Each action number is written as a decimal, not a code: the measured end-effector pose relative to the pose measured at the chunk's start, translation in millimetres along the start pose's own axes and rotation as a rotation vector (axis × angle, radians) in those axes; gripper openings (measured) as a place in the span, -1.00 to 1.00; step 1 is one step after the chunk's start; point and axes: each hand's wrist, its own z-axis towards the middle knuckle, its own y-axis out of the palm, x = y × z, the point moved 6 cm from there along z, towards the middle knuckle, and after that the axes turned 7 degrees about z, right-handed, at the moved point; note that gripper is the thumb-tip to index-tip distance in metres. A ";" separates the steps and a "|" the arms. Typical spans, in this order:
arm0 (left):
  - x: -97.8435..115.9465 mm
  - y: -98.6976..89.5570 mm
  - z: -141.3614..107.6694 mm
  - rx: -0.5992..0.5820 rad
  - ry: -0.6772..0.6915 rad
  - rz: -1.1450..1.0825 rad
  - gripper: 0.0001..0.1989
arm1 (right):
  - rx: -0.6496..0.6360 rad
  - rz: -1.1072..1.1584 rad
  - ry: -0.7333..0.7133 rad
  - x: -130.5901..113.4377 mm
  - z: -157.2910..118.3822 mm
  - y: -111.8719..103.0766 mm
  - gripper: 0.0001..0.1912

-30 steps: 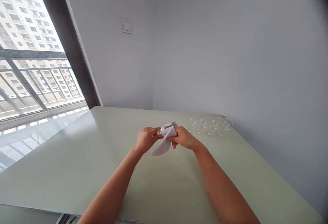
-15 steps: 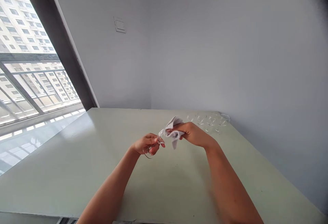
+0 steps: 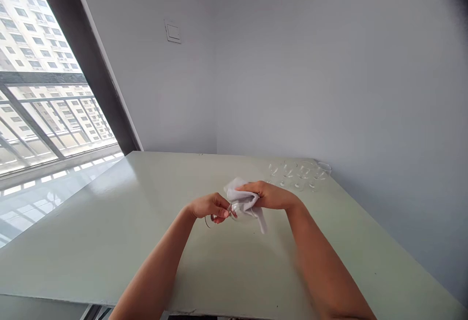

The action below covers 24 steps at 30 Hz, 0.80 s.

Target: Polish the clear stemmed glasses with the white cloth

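- my surface [image 3: 109, 232] is pale green, kinda shiny
- bunch of clear stemmed glasses [image 3: 287, 170] near its far right corner
- wide-rimmed clear glass piece [image 3: 324, 166] sits beside those, at the right end

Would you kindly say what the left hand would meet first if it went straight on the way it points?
Beyond the stemmed glass the left hand holds, most likely the white cloth in the right hand, though depth is unclear.

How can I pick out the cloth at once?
Over the pale table, find the right hand. It holds the cloth, close to the left hand. The cloth is crumpled and white, unlike the see-through glasses farther back, near the wall.
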 end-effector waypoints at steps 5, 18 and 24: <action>0.7 -4.9 2.5 0.201 0.003 0.127 -0.65 | 0.126 0.228 -0.001 13.4 16.0 7.3 -0.81; 10.9 -11.4 12.1 0.878 0.017 1.395 -0.76 | 0.455 0.681 0.196 100.5 31.9 3.9 -0.73; 5.4 -6.8 20.7 0.151 -0.159 0.831 -0.80 | 0.231 -0.023 -0.059 30.4 17.1 1.9 -0.81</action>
